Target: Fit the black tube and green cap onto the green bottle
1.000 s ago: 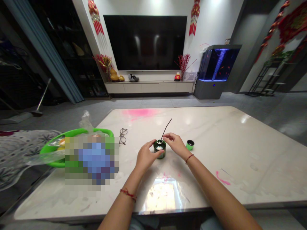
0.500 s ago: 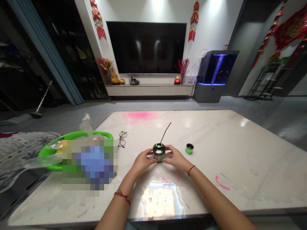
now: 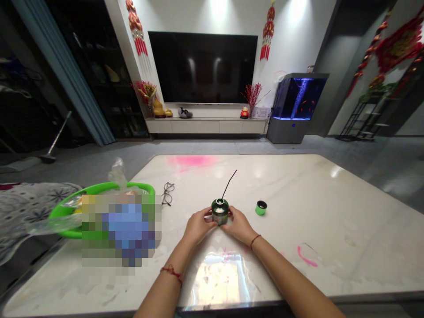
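Observation:
A small, squat dark-green bottle (image 3: 220, 215) with a white ring at its mouth stands upright on the pale table. One thin black stick (image 3: 229, 183) leans up out of it to the right, like a diffuser reed. My left hand (image 3: 199, 226) is wrapped round the bottle's left side, thumb at its front. From the right, my right hand (image 3: 240, 224) grips the other side, its thumb also near the front base. To the right of that hand a green cap (image 3: 261, 208) with a black inside rests open side up.
A green basket (image 3: 151, 191) with plastic bags stands at the table's left; part of it is blurred out. Folded eyeglasses (image 3: 168, 194) lie between basket and bottle. Pink stains (image 3: 306, 257) mark the marble-look table (image 3: 357, 221). Beyond are a television (image 3: 203, 68) and a fish tank (image 3: 298, 99).
My right hand has closed in on the bottle, its wrist shifting left and slightly down. The bottle, stick and cap keep their places; the view has tilted slightly.

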### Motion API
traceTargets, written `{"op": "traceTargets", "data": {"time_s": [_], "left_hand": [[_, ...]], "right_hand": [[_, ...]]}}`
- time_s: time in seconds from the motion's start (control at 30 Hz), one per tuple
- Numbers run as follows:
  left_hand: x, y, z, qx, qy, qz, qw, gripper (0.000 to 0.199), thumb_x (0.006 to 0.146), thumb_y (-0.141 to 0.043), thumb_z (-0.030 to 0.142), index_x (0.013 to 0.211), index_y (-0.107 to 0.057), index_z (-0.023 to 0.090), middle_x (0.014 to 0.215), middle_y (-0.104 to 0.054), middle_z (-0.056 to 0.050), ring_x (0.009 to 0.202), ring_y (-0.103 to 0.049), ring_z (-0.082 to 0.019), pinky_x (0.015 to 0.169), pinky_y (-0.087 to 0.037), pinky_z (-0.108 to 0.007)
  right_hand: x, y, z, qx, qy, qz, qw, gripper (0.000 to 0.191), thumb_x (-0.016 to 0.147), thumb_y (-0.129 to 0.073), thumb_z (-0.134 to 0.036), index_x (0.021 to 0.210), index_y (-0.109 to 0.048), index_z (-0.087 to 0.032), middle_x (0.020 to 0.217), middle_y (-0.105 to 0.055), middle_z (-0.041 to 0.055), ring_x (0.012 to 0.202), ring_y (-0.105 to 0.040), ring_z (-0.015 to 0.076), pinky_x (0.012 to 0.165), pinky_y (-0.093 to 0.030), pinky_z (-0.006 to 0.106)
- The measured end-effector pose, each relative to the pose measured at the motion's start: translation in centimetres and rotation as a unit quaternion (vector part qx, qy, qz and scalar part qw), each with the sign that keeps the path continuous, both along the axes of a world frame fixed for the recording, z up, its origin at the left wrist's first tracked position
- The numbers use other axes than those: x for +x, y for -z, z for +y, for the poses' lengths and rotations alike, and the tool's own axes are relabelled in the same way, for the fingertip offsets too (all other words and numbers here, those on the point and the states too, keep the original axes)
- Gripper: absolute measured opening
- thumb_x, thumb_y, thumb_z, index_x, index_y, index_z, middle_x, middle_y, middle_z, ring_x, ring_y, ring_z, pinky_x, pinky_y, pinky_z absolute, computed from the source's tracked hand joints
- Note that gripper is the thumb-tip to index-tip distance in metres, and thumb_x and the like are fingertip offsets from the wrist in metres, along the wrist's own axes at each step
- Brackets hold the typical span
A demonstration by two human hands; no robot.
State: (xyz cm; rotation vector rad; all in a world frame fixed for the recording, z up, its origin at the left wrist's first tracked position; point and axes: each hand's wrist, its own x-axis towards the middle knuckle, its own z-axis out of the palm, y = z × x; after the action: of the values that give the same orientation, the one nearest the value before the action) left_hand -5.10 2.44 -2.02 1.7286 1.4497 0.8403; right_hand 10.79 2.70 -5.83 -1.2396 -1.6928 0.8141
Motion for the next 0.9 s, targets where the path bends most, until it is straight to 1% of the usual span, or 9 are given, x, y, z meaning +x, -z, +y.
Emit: {"op": "traceTargets", "data": {"time_s": [0.17,0.33,0.43,0.53,0.67,0.8,0.83,0.9], "left_hand": [[0.5,-0.2,-0.1,0.017,-0.017,0.050,0.998,0.047,0.060,-0.062,0.016,0.106,-0.061,0.023,0.101,-0.068,-0.002,0.082,-0.065,-0.019,0.074,-0.048,-0.026],[0.7,0.3,0.2,0.026,-0.025,0.055,0.998,0.048,0.061,-0.062,0.016,0.109,-0.059,0.025,0.104,-0.067,-0.001,0.086,-0.065,-0.019,0.076,-0.047,-0.026],[0.7,0.5,0.5,0.015,-0.024,0.026,0.999,0.048,0.061,-0.062,0.017,0.109,-0.059,0.023,0.105,-0.067,-0.002,0.086,-0.065,-0.019,0.077,-0.047,-0.027],[0.7,0.6,0.9,-0.002,-0.013,-0.025,1.000,0.048,0.060,-0.063,0.015,0.107,-0.059,0.020,0.107,-0.065,-0.005,0.088,-0.065,-0.020,0.079,-0.048,-0.028],[0.5,1.1,1.4,-0.018,0.002,-0.111,0.994,0.048,0.058,-0.063,0.009,0.106,-0.057,0.016,0.111,-0.063,-0.009,0.093,-0.063,-0.021,0.083,-0.049,-0.031],[0.2,1.5,2.0,-0.020,0.022,-0.157,0.987,0.047,0.059,-0.062,0.008,0.105,-0.056,0.015,0.113,-0.061,-0.010,0.096,-0.061,-0.020,0.085,-0.048,-0.032],[0.1,1.5,2.2,-0.021,0.020,-0.159,0.987,0.047,0.060,-0.062,0.008,0.106,-0.056,0.014,0.112,-0.061,-0.010,0.096,-0.061,-0.020,0.085,-0.048,-0.033],[-0.3,1.6,2.5,-0.021,-0.009,-0.150,0.988,0.045,0.062,-0.059,0.008,0.107,-0.055,0.014,0.111,-0.062,-0.011,0.096,-0.061,-0.019,0.085,-0.048,-0.034]], "right_hand": [[0.1,0.7,0.7,0.014,0.004,-0.007,1.000,0.044,0.056,-0.067,-0.019,0.099,-0.057,-0.017,0.096,-0.063,0.0071,0.086,-0.057,0.0215,0.076,-0.046,0.033],[0.0,1.3,1.3,0.021,0.023,-0.015,0.999,0.044,0.056,-0.068,-0.021,0.098,-0.056,-0.018,0.095,-0.063,0.0068,0.086,-0.057,0.0227,0.076,-0.046,0.035],[-0.1,1.5,1.5,0.020,0.027,-0.012,0.999,0.045,0.056,-0.068,-0.023,0.098,-0.056,-0.017,0.095,-0.062,0.0069,0.086,-0.057,0.0226,0.075,-0.046,0.034],[0.1,1.5,1.9,0.022,0.022,-0.016,0.999,0.046,0.055,-0.069,-0.022,0.099,-0.055,-0.017,0.094,-0.061,0.0070,0.085,-0.056,0.0224,0.075,-0.046,0.034],[0.6,1.7,2.6,0.019,-0.008,-0.042,0.999,0.058,0.052,-0.073,-0.023,0.106,-0.053,-0.018,0.098,-0.058,0.0078,0.086,-0.054,0.0231,0.075,-0.046,0.036],[0.9,1.7,3.3,-0.005,-0.031,-0.025,0.999,0.061,0.052,-0.074,-0.031,0.107,-0.053,-0.018,0.102,-0.055,0.0084,0.090,-0.053,0.0237,0.079,-0.045,0.039],[0.9,1.6,3.4,-0.008,-0.034,-0.014,0.999,0.062,0.051,-0.075,-0.033,0.107,-0.053,-0.018,0.103,-0.055,0.0086,0.093,-0.053,0.0243,0.082,-0.044,0.039],[0.8,1.4,3.6,-0.018,-0.050,0.022,0.998,0.066,0.050,-0.076,-0.033,0.109,-0.051,-0.019,0.107,-0.053,0.0085,0.099,-0.052,0.0246,0.087,-0.041,0.040]]}}
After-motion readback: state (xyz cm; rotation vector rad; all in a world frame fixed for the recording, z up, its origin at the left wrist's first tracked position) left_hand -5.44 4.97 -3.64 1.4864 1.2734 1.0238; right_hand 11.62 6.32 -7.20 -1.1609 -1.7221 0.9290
